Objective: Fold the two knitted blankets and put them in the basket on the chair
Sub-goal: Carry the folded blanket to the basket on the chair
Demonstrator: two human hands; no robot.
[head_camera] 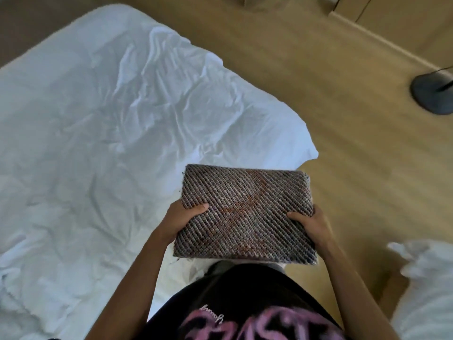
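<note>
**Though folded already, not yet in the basket**

Held level before the body, over the edge of the white duvet (110, 119) and the wooden floor (343, 106): one knitted blanket (245, 212), folded into a thick, tidy rectangle. Grasped at its left side by the left hand (182, 218), with the thumb pressed on top. Grasped in the same manner at its right side by the right hand (311, 224).

Judged from this: folding of this blanket finished, carrying and putting into the basket left to do. Cannot tell whether first or second of the two. Second blanket nowhere in view, and neither basket nor chair.

Hidden below the blanket: all fingers except the thumbs. At the right border, cut off and blurred, some white fabric (426, 278), not possible to name. Farther up, a dark round base (431, 94), perhaps of a lamp.
</note>
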